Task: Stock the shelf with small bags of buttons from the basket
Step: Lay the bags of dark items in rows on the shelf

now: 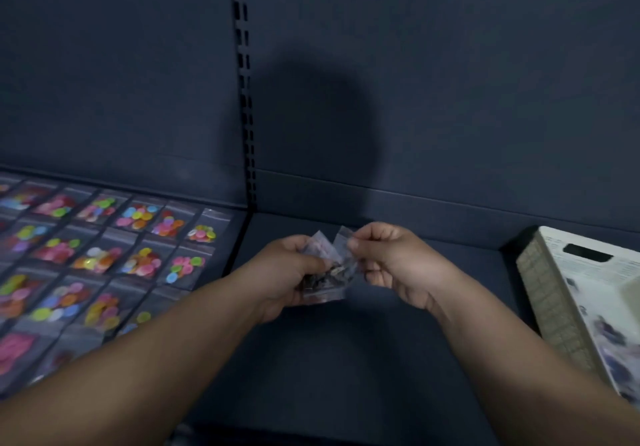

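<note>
Currently: my left hand (pixel 291 272) grips a bunch of clear bags of dark buttons (pixel 329 274); my right hand (pixel 391 265) pinches one bag's top, above the shelf (pixel 346 359). Step, I judge: separating one. Next: lay it flat, aligned with the colourful button bags (pixel 104 258). Basket (pixel 588 289) at right.

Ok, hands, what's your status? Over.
Both busy: left hand and right hand pinch clear bags of dark buttons over the shelf. Nothing blocking; basket at right.
</note>
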Demonstrator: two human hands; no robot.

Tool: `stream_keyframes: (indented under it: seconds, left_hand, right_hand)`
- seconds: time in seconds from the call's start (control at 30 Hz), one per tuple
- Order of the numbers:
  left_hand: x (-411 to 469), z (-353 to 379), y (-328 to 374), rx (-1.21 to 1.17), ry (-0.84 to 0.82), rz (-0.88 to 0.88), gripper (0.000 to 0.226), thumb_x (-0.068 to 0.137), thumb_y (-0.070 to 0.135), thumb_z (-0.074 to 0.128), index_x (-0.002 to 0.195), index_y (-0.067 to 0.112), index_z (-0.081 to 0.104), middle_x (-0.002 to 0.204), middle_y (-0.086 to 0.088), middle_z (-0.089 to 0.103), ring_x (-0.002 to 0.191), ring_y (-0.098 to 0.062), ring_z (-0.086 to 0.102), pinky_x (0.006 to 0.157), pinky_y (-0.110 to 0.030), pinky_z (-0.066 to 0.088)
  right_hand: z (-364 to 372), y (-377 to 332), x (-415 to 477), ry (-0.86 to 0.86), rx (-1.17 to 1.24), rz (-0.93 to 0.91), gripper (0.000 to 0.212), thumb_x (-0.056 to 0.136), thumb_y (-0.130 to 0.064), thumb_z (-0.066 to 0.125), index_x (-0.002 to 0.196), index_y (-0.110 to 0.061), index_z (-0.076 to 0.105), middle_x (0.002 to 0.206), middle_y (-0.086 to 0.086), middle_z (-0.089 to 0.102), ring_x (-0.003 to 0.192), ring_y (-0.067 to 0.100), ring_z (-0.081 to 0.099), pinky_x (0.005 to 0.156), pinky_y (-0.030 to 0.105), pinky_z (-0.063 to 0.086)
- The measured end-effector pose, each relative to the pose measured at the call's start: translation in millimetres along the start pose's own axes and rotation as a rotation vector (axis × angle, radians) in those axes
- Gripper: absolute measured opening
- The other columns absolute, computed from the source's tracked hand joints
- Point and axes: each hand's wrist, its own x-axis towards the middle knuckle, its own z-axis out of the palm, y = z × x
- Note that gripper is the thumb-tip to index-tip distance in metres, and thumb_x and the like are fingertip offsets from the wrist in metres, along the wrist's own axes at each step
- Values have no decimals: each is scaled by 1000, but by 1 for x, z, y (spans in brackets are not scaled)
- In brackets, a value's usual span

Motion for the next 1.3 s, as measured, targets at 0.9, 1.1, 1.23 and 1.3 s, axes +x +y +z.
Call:
stream_keyframes:
  seconds: [0.9, 1.1, 1.23, 1.3]
  left_hand:
    - [5, -45, -6, -133, 377, 98, 11, 89, 2, 58, 90, 13, 60, 87, -10, 67, 75, -22, 63, 67, -34, 54]
    - [6, -47, -5, -100, 350, 96, 9, 89, 4, 58, 92, 12, 60, 89, -10, 68, 75, -21, 64, 63, -31, 54]
    - [7, -47, -5, -98, 347, 85, 12, 88, 3, 59, 97, 11, 61, 91, -11, 69, 76, -23, 65, 62, -31, 54]
    - [7, -48, -4, -91, 350, 84, 11, 88, 3, 59, 95, 12, 61, 89, -10, 68, 76, -22, 65, 64, -31, 54]
  right_hand:
    - [24, 25, 54, 157, -738, -66, 20, 86, -14, 62, 102, -18, 50, 91, 7, 63, 81, 20, 60, 68, 28, 46]
    - [28, 44, 44, 76, -1176, -594, 33, 92, -13, 49, 124, -15, 57, 134, 4, 50, 123, 23, 45, 101, 22, 31]
    - [29, 57, 45, -87, -1302, -487, 49, 99, -27, 39, 146, -22, 29, 156, -4, 19, 143, 14, 16, 117, 26, 14]
    - [27, 55, 49, -105, -1310, -481, 51, 99, -27, 38, 148, -22, 25, 157, -5, 15, 144, 13, 13, 117, 27, 12]
